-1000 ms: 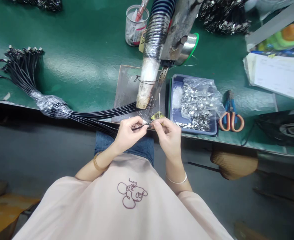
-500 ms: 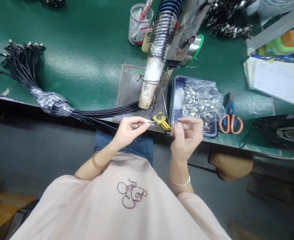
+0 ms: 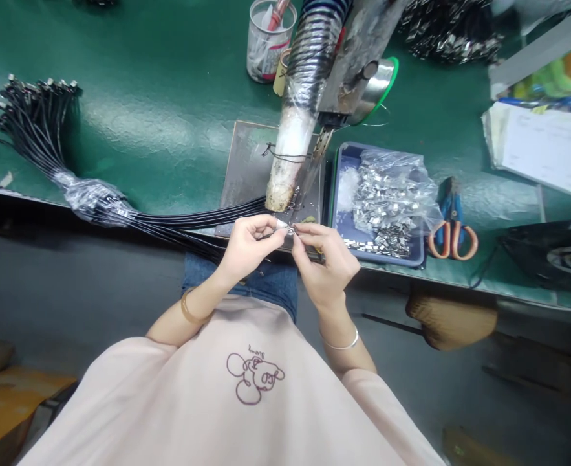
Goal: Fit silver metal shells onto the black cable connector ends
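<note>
My left hand (image 3: 251, 244) is closed in a pinch on a small metal connector (image 3: 291, 230), just over the table's front edge. From the right, the thumb and forefinger of my right hand (image 3: 326, 259) close on the same tiny part, so both sets of fingertips nearly meet. Exactly which piece each one grips is too small to tell. Black cables (image 3: 198, 217) from a plastic-wrapped bundle (image 3: 98, 199) run to the left hand's side. Beyond the fingers lies a dark board (image 3: 246, 158), and a yellow clip (image 3: 319, 251) is mostly hidden by my right hand.
A blue tray (image 3: 332, 194) with a bag of small metal parts stands at the right, beside orange-handled scissors (image 3: 452, 239). A wrapped hose (image 3: 290, 139) and a solder wire spool (image 3: 379, 90) hang over the board. Papers (image 3: 547, 145) and a cup (image 3: 268, 48) sit farther back.
My right hand has moved left from beside the tray to meet my left hand at the connector. It now covers most of the yellow clip. The left hand has hardly moved.
</note>
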Demonstrator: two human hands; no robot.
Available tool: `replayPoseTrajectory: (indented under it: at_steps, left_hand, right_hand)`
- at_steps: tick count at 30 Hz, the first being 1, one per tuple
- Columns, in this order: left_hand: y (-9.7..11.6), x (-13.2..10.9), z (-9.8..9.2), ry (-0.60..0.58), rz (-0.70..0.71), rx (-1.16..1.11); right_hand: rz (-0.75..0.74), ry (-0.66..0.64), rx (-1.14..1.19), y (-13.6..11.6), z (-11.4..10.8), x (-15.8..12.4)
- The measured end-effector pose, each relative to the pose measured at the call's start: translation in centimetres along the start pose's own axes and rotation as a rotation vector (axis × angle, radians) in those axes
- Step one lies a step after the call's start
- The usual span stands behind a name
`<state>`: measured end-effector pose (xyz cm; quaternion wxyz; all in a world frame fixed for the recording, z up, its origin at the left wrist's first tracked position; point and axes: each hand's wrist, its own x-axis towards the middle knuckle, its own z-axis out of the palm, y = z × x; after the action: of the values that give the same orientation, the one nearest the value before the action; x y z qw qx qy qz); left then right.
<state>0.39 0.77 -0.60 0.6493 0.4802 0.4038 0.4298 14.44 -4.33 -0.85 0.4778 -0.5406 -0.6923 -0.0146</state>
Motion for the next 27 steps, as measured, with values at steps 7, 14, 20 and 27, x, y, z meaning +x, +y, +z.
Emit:
replayPoseTrajectory:
  at_steps: [7,14,20,27]
  left_hand:
    - [0.4,0.3,0.1,0.015,-0.021,-0.021]
    - [0.7,0.3,0.0,0.014,-0.071,-0.033]
    - [0.5,0.1,-0.1,-0.006,-0.106,0.008]
    - [0.4,-1.0,-0.3,-0.226,-0.064,0.087]
  right_hand:
    - [0.009,0.005,0.023,-0.1,0.1,0.5]
    - [-0.016,-0.025,0.013,-0.3,-0.2,0.5]
    - [-0.037,-0.079,0.020,-0.2,-0.6,0.2]
    - [0.020,-0.123,0.083,-0.2,-3.1,0.1]
